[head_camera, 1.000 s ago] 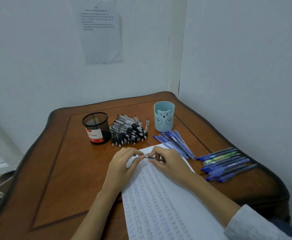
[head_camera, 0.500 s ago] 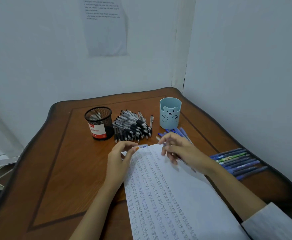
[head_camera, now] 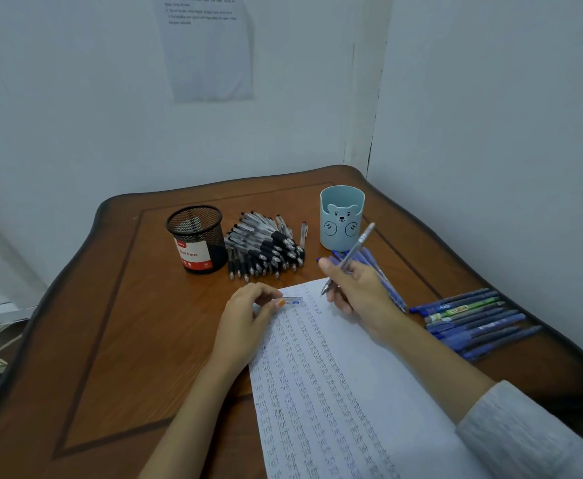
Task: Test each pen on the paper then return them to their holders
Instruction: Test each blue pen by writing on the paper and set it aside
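Your paper [head_camera: 335, 392] lies at the desk's [head_camera: 110, 323] near edge, covered in written rows. Your left hand [head_camera: 248, 316] rests on its top corner, pinching a cap [head_camera: 292, 301] (small, clear). Your right hand [head_camera: 359, 292] grips a pen [head_camera: 355, 248], tip at the sheet's top edge. Blue pens [head_camera: 473, 319] line the right edge. Farther back, black pens [head_camera: 266, 247] lie between mesh holder [head_camera: 196, 236] and blue cup [head_camera: 342, 216].

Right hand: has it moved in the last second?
Yes. The right hand has drawn rightward from the left hand, which pinches the cap, along the top edge of the paper, and now holds a pen tilted toward the bear cup.
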